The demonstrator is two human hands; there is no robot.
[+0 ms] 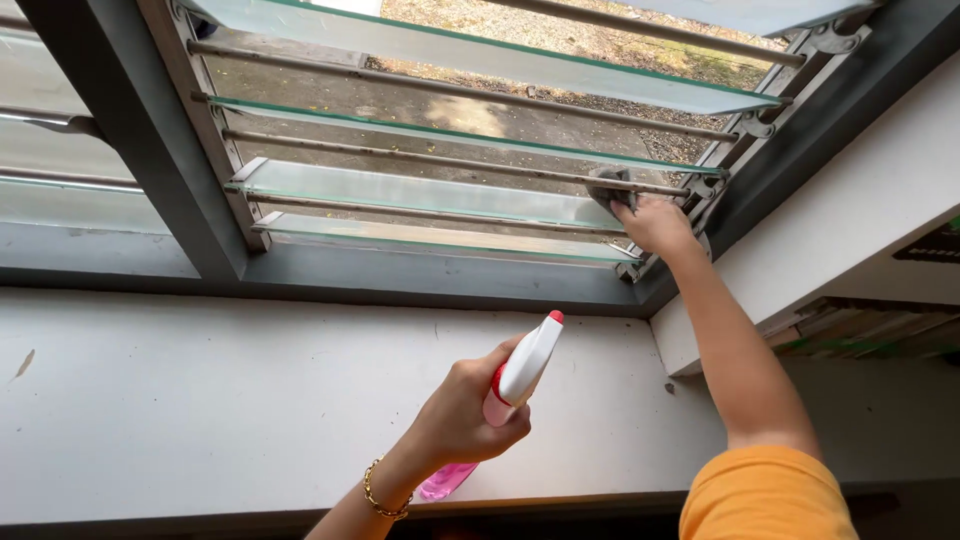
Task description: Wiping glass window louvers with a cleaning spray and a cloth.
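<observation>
— Any packages here?

— 1: a spray bottle (520, 385), low in the middle of the view, in front of the white sill (200, 400). The left hand (465, 420) grips it around the neck.

— Shape and colours?

— A white trigger head tipped with a small red nozzle, red at the collar, and a clear body of pink liquid that shows below the wrist. It tilts, nozzle up and to the right.

— A label on it?

— None shows; the hand covers most of the body.

— Signs or screens?

— None. At the right edge, under the white ledge (850, 230), lies a stack of flat things, too dim to tell.
</observation>
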